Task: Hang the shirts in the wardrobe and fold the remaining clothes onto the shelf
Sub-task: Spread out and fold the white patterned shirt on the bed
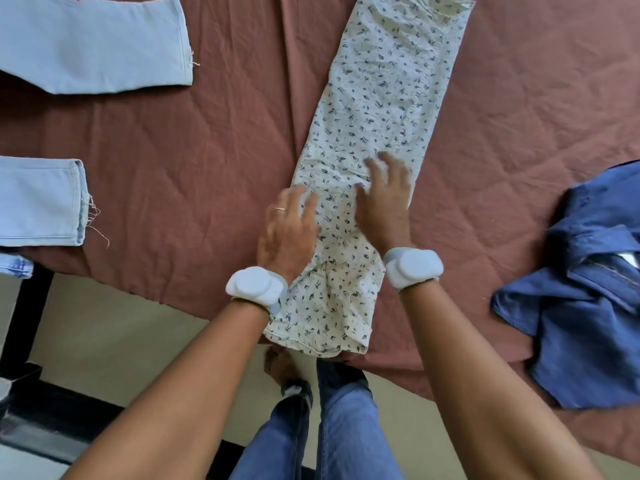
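A white garment with a small dark leaf print [377,98] lies folded into a long narrow strip on the rust-brown bed sheet [207,140], running from the near edge toward the far side. My left hand [287,233] rests flat on its left edge near the bottom, fingers spread, a ring on one finger. My right hand [384,199] lies flat on the cloth a little farther up, fingers apart and slightly blurred. Neither hand grips the fabric. Both wrists carry pale grey bands.
Light blue jeans legs [93,46] lie at the far left, with a second frayed leg [41,202] below. A crumpled dark blue shirt [585,299] sits at the right edge. My legs in blue jeans [329,431] stand on the pale floor by a black frame [27,306].
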Demonstrator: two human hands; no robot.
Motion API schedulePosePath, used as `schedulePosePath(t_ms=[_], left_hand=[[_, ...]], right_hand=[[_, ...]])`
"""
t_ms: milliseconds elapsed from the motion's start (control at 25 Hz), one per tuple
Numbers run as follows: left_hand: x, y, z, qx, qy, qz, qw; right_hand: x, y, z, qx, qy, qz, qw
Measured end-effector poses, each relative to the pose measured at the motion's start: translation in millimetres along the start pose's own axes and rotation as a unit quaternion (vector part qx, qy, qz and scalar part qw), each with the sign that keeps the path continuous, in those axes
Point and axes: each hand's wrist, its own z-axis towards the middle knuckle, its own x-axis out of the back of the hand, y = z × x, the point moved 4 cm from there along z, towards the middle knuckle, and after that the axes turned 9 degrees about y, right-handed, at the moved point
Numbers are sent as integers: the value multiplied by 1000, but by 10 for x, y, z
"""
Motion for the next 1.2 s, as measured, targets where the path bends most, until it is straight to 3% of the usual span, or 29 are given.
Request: schedulePosePath(t_ms=[40,120,200,280,320,360,480,600,680,760,840,880,960,1120,1200], left_hand=[[-65,88,-2,-78,-39,14,996],[-279,21,-47,-104,-180,33,978],[-424,-155,-80,-103,-301,67,946],[-433,-210,-66,-118,-348,59,928],[-429,-206,-61,-123,-347,48,929],[-431,-190,-72,-133,-334,46,932],[-459,-176,-295,-160,-302,70,937],[-413,-266,-476,-163,-293,64,940],[-262,-349,-414,-112,-315,-22,942],[-16,-481,-336,-97,-221,-50,969],[66,-649,-414,-231,-128,46,963],[24,-725,-528,-305,-119,105,939],[-73,-720,-715,-369,-96,163,910],[-128,-624,-703,-376,-127,160,904],[-68,-691,-615,-350,-207,145,902]], right_hand=[[-125,-114,-110,111,-62,-4,992],[-327,48,-327,218,-189,-68,955],[-340,472,-387,102,-225,-146,958],[-204,631,-373,-50,-178,-183,966],[-167,527,-383,-59,-151,-180,970],[-185,370,-446,-11,-139,-164,977],[-293,229,-930,202,-212,-125,948],[-177,616,-1220,152,-220,-175,947],[-53,614,-1252,109,-203,-187,955],[46,517,-1283,114,-187,-173,960],[84,506,-1417,164,-210,-154,951],[99,518,-1526,190,-231,-146,943],[118,541,-1690,204,-267,-138,932],[95,550,-1812,205,-282,-148,926],[141,526,-1796,171,-268,-129,939]])
